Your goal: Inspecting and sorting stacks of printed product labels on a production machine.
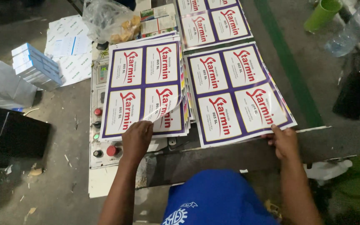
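Two stacks of printed label sheets lie side by side on a machine table. Each sheet carries white panels with red lettering and purple borders. My left hand (pixel 136 139) rests on the near edge of the left stack (pixel 144 89) and pinches the top sheet, whose near corner curls up (pixel 163 109). At the right stack (pixel 238 93), my right hand (pixel 284 141) grips the near right corner. A third stack of the same sheets (pixel 211 21) lies further back.
A control panel (pixel 101 125) with red and green buttons sits left of the stacks. A clear plastic bag (pixel 109 18), blue and white boxes (pixel 36 64), a green cup (pixel 322 14) and a plastic bottle (pixel 353 29) surround the table. A green floor stripe (pixel 292 71) runs on the right.
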